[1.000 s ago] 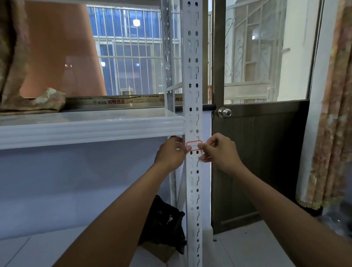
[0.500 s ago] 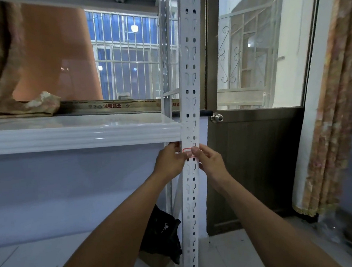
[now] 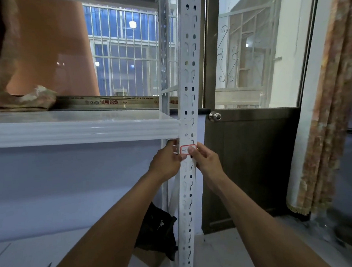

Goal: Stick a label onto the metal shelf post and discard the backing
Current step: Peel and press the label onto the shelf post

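1. A white metal shelf post with rows of punched holes runs from the top of the frame down to the bottom centre.
2. A small white label with a red border lies flat on the front face of the post, just below the white shelf, a little above the middle of the frame.
3. The left hand comes in from the lower left and sits against the left edge of the post beside the label, fingers curled. Its thumb tip rests at the label's lower left corner. I cannot tell whether it pinches anything.
4. The right hand comes in from the lower right, its thumb pressed on the right part of the label and the other fingers folded around the post's right side.
5. The backing cannot be made out in either hand.
6. On the shelf at the upper left lies a folded brownish cloth.
7. Right of the post stands a dark door with a round knob and a glass pane above.
8. A patterned curtain hangs down the right edge of the frame.
9. A black bag sits on the floor behind the post, low in the centre.
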